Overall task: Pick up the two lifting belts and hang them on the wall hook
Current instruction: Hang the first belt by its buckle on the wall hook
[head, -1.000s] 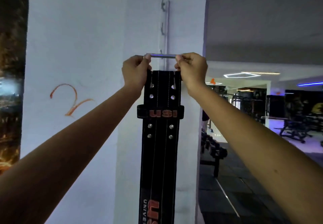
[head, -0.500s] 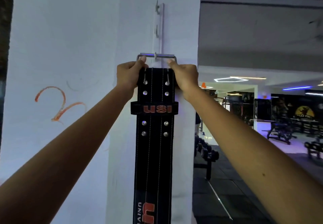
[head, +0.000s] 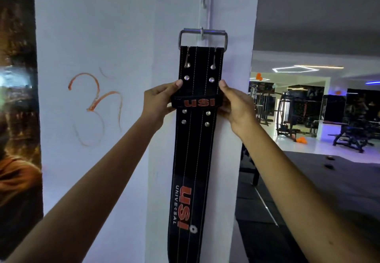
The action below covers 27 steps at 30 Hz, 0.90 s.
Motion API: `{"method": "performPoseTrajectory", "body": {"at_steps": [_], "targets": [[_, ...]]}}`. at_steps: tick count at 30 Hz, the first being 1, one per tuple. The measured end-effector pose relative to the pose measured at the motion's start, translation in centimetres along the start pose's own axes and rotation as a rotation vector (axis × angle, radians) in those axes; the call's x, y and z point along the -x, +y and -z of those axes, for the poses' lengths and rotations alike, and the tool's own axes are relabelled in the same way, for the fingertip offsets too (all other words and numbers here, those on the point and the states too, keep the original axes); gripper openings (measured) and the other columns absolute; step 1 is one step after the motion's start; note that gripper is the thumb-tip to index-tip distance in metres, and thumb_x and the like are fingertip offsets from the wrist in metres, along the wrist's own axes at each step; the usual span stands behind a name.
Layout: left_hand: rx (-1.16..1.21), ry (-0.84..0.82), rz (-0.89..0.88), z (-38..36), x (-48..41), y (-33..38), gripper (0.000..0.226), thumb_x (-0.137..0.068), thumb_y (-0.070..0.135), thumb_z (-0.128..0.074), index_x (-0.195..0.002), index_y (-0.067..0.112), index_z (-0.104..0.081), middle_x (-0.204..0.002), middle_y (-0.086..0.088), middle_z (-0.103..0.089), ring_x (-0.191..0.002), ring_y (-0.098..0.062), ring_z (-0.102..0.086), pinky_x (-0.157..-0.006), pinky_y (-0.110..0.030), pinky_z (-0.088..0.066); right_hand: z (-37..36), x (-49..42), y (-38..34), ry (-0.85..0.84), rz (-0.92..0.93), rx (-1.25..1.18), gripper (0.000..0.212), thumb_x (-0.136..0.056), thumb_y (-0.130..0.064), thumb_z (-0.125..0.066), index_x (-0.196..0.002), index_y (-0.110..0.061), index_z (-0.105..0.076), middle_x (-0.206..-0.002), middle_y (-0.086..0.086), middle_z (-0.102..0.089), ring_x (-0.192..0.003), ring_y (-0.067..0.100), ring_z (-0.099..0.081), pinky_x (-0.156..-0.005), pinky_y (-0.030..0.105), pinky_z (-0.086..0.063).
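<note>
White wall (head: pixel 102 26) backs stitched black belt (head: pixel 195 149), steel buckle (head: pixel 202 36) hooked.

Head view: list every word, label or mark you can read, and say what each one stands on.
"USI": orange letters on the keeper loop of the black lifting belt.
"USI": large orange letters running lengthwise, lower on the belt's strap.
"UNIVERSAL": small pale letters beside that.
Orange hand-drawn symbol on the white wall: a sign, not readable text.
Gym background: nothing legible.

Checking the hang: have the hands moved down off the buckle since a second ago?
Yes. Both hands slid down from the buckle, now on the hook, to the belt's USI loop.
</note>
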State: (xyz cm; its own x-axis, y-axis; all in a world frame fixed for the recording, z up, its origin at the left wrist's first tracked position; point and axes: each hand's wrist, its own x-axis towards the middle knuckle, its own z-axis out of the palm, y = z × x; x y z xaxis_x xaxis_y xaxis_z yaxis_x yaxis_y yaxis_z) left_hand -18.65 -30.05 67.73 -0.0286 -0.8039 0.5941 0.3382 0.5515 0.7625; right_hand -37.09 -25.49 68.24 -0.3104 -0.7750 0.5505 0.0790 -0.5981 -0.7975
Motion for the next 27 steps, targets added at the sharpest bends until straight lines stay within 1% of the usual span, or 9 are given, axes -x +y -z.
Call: {"method": "performPoseTrajectory", "body": {"at_steps": [2,5,8,10,13,15,18,22,27], "targets": [[-0.016,0.032,0.032,0.3,0.4,-0.2,0.042,-0.087,0.043,-0.066,-0.101,0.004,-0.073,-0.087,-0.008,-0.074,-0.084,-0.018,-0.072,-0.075,-0.035,-0.058,0.1,0.1,0.2,0.066,0.057,0.023,0.026,-0.084,-0.036,-0.075,-0.064,-0.019,-0.073,-0.079,0.005,-0.071,-0.078,0.026,-0.067,-0.085,0.045,-0.055],[-0.016,0.128,0.021,1.2,2.0,-1.8,0.044,-0.095,0.044,-0.049,-0.101,0.008,-0.073,-0.086,-0.009,-0.074,-0.081,-0.017,-0.071,-0.075,-0.034,-0.055,0.6,1.1,2.2,0.193,0.194,0.126,0.027,-0.078,-0.047,-0.074,-0.066,-0.024,-0.077,-0.078,0.005,-0.073,-0.078,0.025,-0.068,-0.076,0.041,-0.054],[-0.057,0.295,-0.023,2.9,5.5,-4.6,0.036,-0.097,0.033,-0.045,-0.094,0.007,-0.069,-0.08,-0.013,-0.071,-0.074,-0.019,-0.066,-0.07,-0.033,-0.052,0.4,4.3,4.7,0.398,0.439,0.209,0.022,-0.087,-0.033,-0.071,-0.085,-0.011,-0.072,-0.077,-0.009,-0.07,-0.074,0.009,-0.066,-0.07,0.03,-0.053],[-0.14,0.336,-0.032,4.4,8.6,-7.1,0.033,-0.098,0.027,-0.044,-0.091,0.004,-0.068,-0.077,-0.013,-0.07,-0.072,-0.02,-0.065,-0.066,-0.031,-0.052,-0.1,7.2,6.8,0.489,0.659,0.323,0.018,-0.09,-0.021,-0.068,-0.089,-0.003,-0.069,-0.081,-0.011,-0.064,-0.075,0.01,-0.06,-0.069,0.025,-0.048],[-0.246,0.36,0.041,7.0,13.9,-11.6,0.028,-0.097,0.017,-0.047,-0.088,0.0,-0.067,-0.071,-0.012,-0.068,-0.067,-0.02,-0.063,-0.061,-0.028,-0.051,-0.9,12.0,11.9,0.385,0.82,0.473,0.01,-0.089,-0.01,-0.068,-0.086,0.0,-0.067,-0.08,0.005,-0.064,-0.077,0.014,-0.052,-0.072,0.03,-0.044],[-0.313,0.385,0.136,9.0,17.6,-14.8,0.025,-0.094,0.01,-0.048,-0.087,-0.003,-0.067,-0.068,-0.014,-0.068,-0.063,-0.02,-0.061,-0.058,-0.027,-0.05,-1.6,15.4,16.0,0.239,0.792,0.536,0.008,-0.087,-0.006,-0.07,-0.083,0.001,-0.068,-0.078,0.011,-0.066,-0.077,0.016,-0.052,-0.072,0.027,-0.043],[-0.414,0.425,0.294,12.2,22.9,-18.9,0.022,-0.091,0.008,-0.049,-0.085,-0.002,-0.069,-0.069,-0.018,-0.069,-0.061,-0.02,-0.062,-0.058,-0.028,-0.051,-2.6,20.3,22.1,-0.005,0.625,0.577,0.007,-0.086,-0.004,-0.071,-0.083,0.001,-0.069,-0.08,0.012,-0.067,-0.078,0.017,-0.054,-0.076,0.018,-0.041],[-0.588,0.428,0.485,16.3,28.6,-22.9,0.021,-0.09,0.01,-0.05,-0.088,0.002,-0.069,-0.072,-0.017,-0.071,-0.061,-0.016,-0.064,-0.059,-0.025,-0.052,-3.8,25.8,29.4,-0.257,0.348,0.63,0.007,-0.089,-0.01,-0.069,-0.087,-0.003,-0.069,-0.082,0.009,-0.068,-0.079,0.014,-0.053,-0.069,0.024,-0.045],[-0.697,0.541,0.763,21.5,35.9,-27.9,0.019,-0.085,0.009,-0.051,-0.084,0.003,-0.07,-0.064,-0.007,-0.067,-0.06,-0.019,-0.062,-0.066,-0.033,-0.052,-4.4,32.4,37.7,-0.539,0.034,0.688,0.005,-0.088,-0.009,-0.064,-0.086,-0.006,-0.066,-0.081,0.008,-0.067,-0.078,0.014,-0.052,-0.069,0.021,-0.041]]}}
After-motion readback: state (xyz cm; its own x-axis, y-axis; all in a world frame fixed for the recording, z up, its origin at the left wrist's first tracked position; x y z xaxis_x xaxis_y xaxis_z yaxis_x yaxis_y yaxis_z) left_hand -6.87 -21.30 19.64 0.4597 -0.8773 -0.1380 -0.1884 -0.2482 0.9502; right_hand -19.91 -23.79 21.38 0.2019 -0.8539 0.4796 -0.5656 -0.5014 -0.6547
